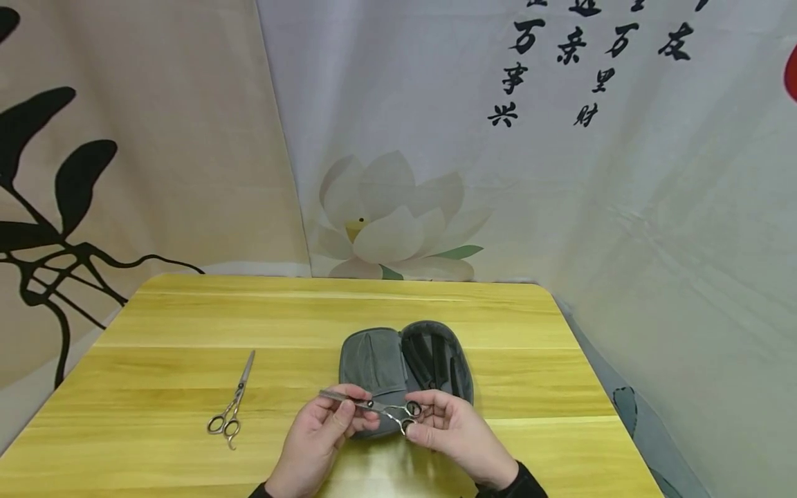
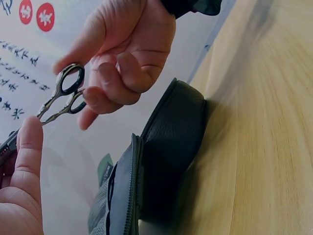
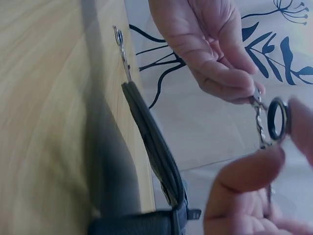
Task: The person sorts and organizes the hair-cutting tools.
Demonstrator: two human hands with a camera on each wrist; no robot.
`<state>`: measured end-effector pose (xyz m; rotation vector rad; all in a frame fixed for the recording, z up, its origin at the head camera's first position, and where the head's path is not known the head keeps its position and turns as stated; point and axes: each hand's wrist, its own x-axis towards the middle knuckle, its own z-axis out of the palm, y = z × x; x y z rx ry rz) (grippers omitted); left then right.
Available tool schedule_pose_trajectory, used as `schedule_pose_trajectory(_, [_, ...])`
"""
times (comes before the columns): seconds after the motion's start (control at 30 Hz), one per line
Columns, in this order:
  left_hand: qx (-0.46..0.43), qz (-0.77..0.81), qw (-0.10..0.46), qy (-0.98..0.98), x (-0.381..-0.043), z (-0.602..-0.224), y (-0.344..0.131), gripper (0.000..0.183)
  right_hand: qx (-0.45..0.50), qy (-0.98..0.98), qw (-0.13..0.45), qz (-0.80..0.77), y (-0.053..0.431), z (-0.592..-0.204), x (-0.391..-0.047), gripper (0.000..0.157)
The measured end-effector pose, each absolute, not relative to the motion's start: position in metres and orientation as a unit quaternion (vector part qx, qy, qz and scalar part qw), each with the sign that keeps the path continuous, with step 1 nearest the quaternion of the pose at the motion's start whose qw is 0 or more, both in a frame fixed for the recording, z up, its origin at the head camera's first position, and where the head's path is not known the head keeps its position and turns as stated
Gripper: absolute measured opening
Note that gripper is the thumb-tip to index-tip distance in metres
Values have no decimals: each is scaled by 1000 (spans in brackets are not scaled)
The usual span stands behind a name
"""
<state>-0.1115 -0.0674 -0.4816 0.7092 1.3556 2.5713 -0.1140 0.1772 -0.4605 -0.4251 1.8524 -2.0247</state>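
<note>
A pair of silver hairdressing scissors (image 1: 387, 409) is held level between both hands, above the near side of an open grey zip case (image 1: 372, 361). My left hand (image 1: 325, 430) pinches the blade end between thumb and fingers. At the other end, my right hand (image 1: 457, 432) grips the finger rings with thumb and fingertips. The left wrist view shows the dark-lined rings (image 2: 73, 81) at the right fingertips. A second pair of scissors (image 1: 234, 404) lies on the table to the left, its blades pointing away.
Black tools, one like a comb or clipper (image 1: 429, 360), sit in the right half of the case. The wooden table (image 1: 205, 318) ends at a curtain (image 1: 398, 104) printed with a lotus and characters.
</note>
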Motion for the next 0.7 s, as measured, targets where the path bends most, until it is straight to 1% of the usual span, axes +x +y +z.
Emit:
schedule_pose_trajectory(0.07, [236, 858, 75, 451, -112, -482, -67, 27, -140, 637, 177, -737, 177, -462, -115, 51])
schedule_pose_trajectory(0.1, [235, 858, 75, 450, -112, -482, -67, 26, -133, 629, 176, -746, 177, -463, -115, 49])
schedule_pose_trajectory(0.23, [235, 864, 78, 439, -111, -482, -66, 26, -116, 603, 172, -771, 178, -464, -115, 25])
schedule_pose_trajectory(0.3, [231, 866, 82, 436, -111, -482, -66, 26, -114, 599, 167, -775, 178, -465, -114, 16])
schedule_pose_trajectory(0.33, [224, 868, 85, 434, -111, -482, -65, 25, -117, 598, 164, -776, 178, -465, -114, 15])
schedule_pose_trajectory(0.47, [189, 868, 98, 449, -109, -483, -64, 27, -135, 602, 151, -773, 177, -469, -115, 27])
schedule_pose_trajectory(0.5, [177, 863, 97, 464, -109, -483, -64, 29, -141, 601, 146, -773, 177, -469, -115, 28])
schedule_pose_trajectory(0.6, [126, 825, 64, 547, -111, -484, -65, 33, -137, 603, 128, -775, 176, -470, -115, 27])
schedule_pose_trajectory(0.7, [31, 754, -8, 656, -115, -486, -69, 29, -115, 609, 101, -778, 176, -468, -115, 21])
